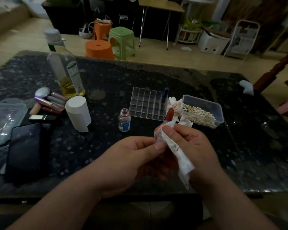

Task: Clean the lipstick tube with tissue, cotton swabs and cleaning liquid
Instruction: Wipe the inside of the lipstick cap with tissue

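Note:
A red lipstick tube (pixel 170 114) stands up out of a white tissue (pixel 178 153) that wraps its lower part. My right hand (pixel 194 146) grips the tissue and the tube, thumb pressed on the top of the tissue. My left hand (pixel 136 156) pinches the tissue's left edge between thumb and fingers. The tissue hangs down past my right palm and carries faint red stains. A small open bottle of clear liquid (pixel 124 120) stands just beyond my left hand. Cotton swabs fill a clear plastic box (pixel 204 112) at the right.
A clear gridded organiser (pixel 147 103) holds one dark tube; stained tissues (pixel 175 104) lie beside it. A tissue roll (pixel 78 113), several lipsticks (pixel 48 103), a tall bottle of yellow liquid (pixel 66 73), a dark phone (pixel 26 145) and a plastic package (pixel 3 117) occupy the left.

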A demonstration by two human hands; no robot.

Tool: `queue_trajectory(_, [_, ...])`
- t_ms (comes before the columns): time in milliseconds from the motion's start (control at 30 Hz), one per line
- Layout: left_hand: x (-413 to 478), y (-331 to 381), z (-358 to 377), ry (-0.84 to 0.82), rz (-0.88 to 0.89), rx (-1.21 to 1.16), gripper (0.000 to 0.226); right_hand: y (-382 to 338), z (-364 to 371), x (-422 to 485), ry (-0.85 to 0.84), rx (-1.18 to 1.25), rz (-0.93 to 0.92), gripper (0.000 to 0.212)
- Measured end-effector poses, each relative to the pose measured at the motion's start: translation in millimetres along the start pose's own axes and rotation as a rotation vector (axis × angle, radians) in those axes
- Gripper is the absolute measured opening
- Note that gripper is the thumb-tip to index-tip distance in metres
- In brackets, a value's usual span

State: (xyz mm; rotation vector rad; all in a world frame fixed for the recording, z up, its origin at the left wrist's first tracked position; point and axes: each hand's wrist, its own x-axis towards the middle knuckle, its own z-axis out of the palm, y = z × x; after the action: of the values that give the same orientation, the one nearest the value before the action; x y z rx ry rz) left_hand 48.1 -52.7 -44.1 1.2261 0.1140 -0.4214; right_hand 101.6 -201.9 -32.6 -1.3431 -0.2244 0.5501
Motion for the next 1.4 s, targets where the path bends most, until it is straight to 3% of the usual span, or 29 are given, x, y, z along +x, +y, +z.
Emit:
queue_trajectory(67, [1.2, -0.7, 0.4, 0.044, 0.032, 0.1, 0.032, 0.7, -1.4, 1.3, 0.01, 0.013, -0.002, 0.022])
queue_trajectory(233, [0.1, 0.1, 12.4, 0.379, 0.156, 0.392, 0.04, 3.9, 0.0, 3.8, 0.049, -0.01, -0.016, 0.018])
queue_trajectory(300, [2.1, -1.4, 9.1, 0.351, 0.144, 0.386, 0.042, 2.4, 0.3, 3.3, 0.046, 0.009, -0.011, 0.018])
queue_trajectory(433, [4.2, 0.0, 1.4, 0.067, 0.028, -0.01, 0.027, 0.0, -2.7, 3.5, 0.019, 0.056, 0.005, 0.02])
queue_trajectory(500, [3.0, 0.3, 3.2, 0.05, 0.04, -0.055, 0.026, 1.4, -2.9, 4.5, 0.012, 0.073, 0.021, 0.02])
queue_trajectory(733, [-2.6, 0.2, 15.5, 0.444, 0.199, 0.419, 0.033, 3.6, -1.6, 5.7, 0.028, 0.017, -0.024, 0.021])
queue_trajectory(800, [-1.0, -0.5, 11.1, 0.394, 0.167, 0.408, 0.034, 3.7, -1.5, 4.9, 0.029, 0.007, -0.029, 0.021])
queue_trajectory(900, [0.2, 3.4, 4.2, 0.145, 0.029, 0.14, 0.031, 4.0, -2.9, 4.6, 0.021, 0.048, -0.029, 0.02])
queue_trajectory(967, [-2.5, 6.1, 3.7, 0.071, -0.008, 0.044, 0.03, 3.7, -1.4, 5.1, -0.005, 0.097, -0.006, 0.018])
queue_trajectory(1200, [-5.0, 3.9, 17.3, 0.485, 0.208, 0.574, 0.019, 1.0, 2.4, 5.2, -0.002, 0.114, -0.012, 0.022])
queue_trajectory(1267, [-4.3, 1.7, 15.9, 0.495, 0.259, 0.613, 0.024, -0.1, 2.9, 4.8, -0.002, 0.115, -0.009, 0.023])
queue_trajectory(1333, [-3.3, 3.7, 10.8, 0.378, 0.188, 0.536, 0.028, 0.0, 0.2, 4.2, 0.014, 0.059, -0.032, 0.022])
queue_trajectory(1400, [-2.9, 7.5, 5.9, 0.162, 0.051, 0.254, 0.029, 1.1, -1.6, 3.9, 0.019, 0.032, -0.042, 0.021])
